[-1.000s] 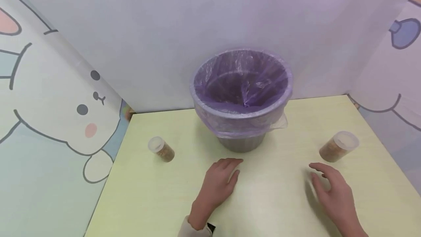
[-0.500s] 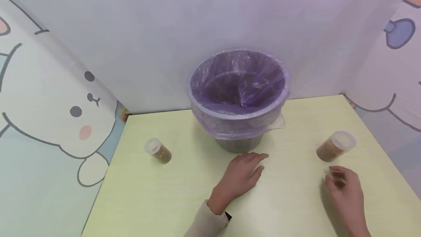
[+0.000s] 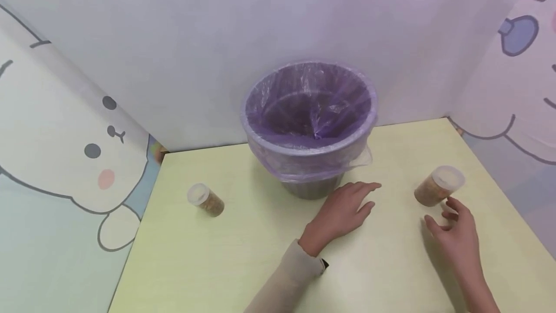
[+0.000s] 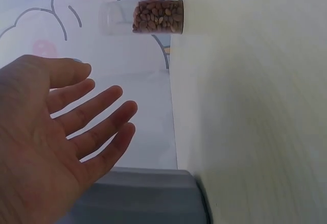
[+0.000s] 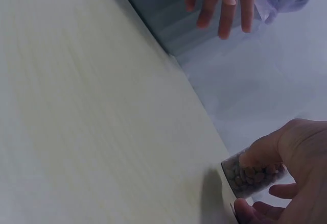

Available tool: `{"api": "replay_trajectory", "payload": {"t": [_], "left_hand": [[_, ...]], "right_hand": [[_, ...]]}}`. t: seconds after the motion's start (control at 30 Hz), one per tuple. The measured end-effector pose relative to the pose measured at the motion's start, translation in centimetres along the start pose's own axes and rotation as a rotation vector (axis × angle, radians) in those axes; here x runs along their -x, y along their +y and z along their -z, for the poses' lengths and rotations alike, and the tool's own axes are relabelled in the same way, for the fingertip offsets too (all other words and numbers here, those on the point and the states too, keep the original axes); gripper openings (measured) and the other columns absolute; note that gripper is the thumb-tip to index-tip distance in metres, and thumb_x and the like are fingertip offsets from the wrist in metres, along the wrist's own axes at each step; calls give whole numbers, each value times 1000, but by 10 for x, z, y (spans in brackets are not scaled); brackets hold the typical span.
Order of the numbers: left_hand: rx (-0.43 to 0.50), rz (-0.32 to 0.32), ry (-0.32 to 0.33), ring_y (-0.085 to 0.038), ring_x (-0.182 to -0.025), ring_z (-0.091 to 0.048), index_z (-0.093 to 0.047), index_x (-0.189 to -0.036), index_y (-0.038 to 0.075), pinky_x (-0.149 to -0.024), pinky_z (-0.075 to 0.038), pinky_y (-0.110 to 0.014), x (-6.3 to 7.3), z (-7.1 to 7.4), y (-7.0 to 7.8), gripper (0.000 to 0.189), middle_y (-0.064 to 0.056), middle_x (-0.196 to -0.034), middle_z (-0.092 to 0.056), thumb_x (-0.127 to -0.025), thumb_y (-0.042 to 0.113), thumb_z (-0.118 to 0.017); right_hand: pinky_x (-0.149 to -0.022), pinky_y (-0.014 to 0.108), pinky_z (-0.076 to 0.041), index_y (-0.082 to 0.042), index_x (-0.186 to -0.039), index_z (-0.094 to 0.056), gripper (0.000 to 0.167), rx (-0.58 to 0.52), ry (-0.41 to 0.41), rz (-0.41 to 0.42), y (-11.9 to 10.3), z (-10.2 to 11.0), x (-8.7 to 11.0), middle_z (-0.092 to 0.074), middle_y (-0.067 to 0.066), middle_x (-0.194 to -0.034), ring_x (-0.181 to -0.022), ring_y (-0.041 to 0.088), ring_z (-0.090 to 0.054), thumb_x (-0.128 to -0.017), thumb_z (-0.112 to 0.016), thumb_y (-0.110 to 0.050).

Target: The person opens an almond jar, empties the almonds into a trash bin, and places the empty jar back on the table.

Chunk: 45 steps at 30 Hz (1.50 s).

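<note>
My right hand (image 3: 456, 235) is just in front of the right-hand clear jar (image 3: 436, 187), its thumb and fingers parted. In the right wrist view the thumb overlaps the jar (image 5: 240, 175); I cannot tell whether it touches. Brown, almond-like nuts fill the lower part of this jar in the left wrist view. My left hand (image 3: 340, 214) reaches across in front of the bin, fingers spread and holding nothing. A second, narrower jar (image 3: 206, 200) of brown pieces with a whitish top stands at the left of the table.
A grey bin (image 3: 310, 188) lined with a purple plastic bag (image 3: 278, 161) stands at the back middle of the pale yellow table (image 3: 208, 264). White walls (image 3: 195, 52) close off the back and sides, with cartoon animals on the side ones.
My left hand has moved right and forward, past the bin's front. The right hand has shifted right, then forward to the jar, its fingers drawing together and parting again. Both jars stay put.
</note>
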<state>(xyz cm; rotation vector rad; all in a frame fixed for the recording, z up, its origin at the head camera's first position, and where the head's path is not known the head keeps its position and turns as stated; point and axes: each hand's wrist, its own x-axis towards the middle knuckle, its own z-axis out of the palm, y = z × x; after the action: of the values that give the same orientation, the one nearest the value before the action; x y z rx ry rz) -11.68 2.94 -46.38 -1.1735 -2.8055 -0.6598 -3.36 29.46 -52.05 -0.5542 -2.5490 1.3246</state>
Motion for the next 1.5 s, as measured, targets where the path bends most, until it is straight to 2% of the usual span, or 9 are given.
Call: {"api": "replay_trajectory", "payload": {"t": [0.27,0.53,0.7,0.8,0.9,1.03,1.17,1.33,1.5], "left_hand": [[37,7,-66,-6,-135,-57,-37,-161,30,-109,-48,-20,-35,-7,7,51,12,-152,-57,-111,35,-48],[43,-4,-116,-4,-136,-55,-30,-164,32,-108,-48,-19,-56,-12,15,57,14,-157,-50,-111,35,-50],[41,-12,-137,-3,-134,-56,-29,-164,32,-107,-49,-18,-62,-12,15,58,14,-155,-52,-110,35,-51],[67,-8,-164,-2,-134,-55,-27,-165,33,-106,-49,-18,-65,-13,16,59,14,-155,-51,-111,35,-51],[101,3,-205,0,-137,-52,-24,-165,35,-108,-48,-17,-70,-15,17,60,16,-158,-48,-111,36,-50],[121,15,-231,1,-143,-47,-16,-167,37,-111,-47,-18,-75,-16,20,65,17,-162,-42,-111,37,-50],[94,6,-214,-1,-145,-46,-7,-168,35,-112,-47,-20,-77,-15,24,72,16,-165,-38,-110,41,-49],[101,-21,-188,-3,-148,-44,3,-168,32,-113,-47,-22,-75,-13,26,83,10,-168,-34,-107,54,-49],[157,-3,-203,0,-141,-48,-1,-168,36,-109,-48,-20,-71,-9,26,83,12,-165,-36,-105,59,-50]], "right_hand": [[-69,-1,-43,-1,-159,-34,76,-43,51,-43,-3,-7,-11,-43,20,-156,-104,-12,-41,-94,-74,-11],[-69,0,-41,-10,-158,-40,73,-47,93,-106,-6,-13,-19,-47,12,-155,-115,-7,-47,-94,-75,-18],[-94,13,-41,-13,-156,-43,71,-4,106,-109,-6,-16,-27,-55,15,-149,-123,10,-54,-94,-77,-24],[-105,21,-39,-15,-154,-46,69,16,116,-111,-3,-16,-31,-59,16,-145,-118,2,-53,-93,-78,-27],[-101,20,-39,-16,-150,-50,67,26,132,-113,1,-14,-32,-61,13,-139,-106,-12,-46,-92,-80,-30],[-97,18,-37,-15,-148,-52,67,20,126,-103,3,-12,-30,-61,14,-137,-101,-16,-43,-91,-82,-31],[-89,12,-40,-11,-148,-52,65,47,82,-21,1,-11,-24,-62,20,-137,-100,-19,-42,-92,-80,-30],[-65,3,-43,-4,-144,-53,62,57,19,187,-2,-10,-19,-62,26,-129,-92,-20,-45,-92,-81,-20],[-66,2,-44,-1,-142,-55,63,76,-49,340,-6,-12,-19,-65,25,-124,-91,-23,-44,-87,-85,-12]]}}
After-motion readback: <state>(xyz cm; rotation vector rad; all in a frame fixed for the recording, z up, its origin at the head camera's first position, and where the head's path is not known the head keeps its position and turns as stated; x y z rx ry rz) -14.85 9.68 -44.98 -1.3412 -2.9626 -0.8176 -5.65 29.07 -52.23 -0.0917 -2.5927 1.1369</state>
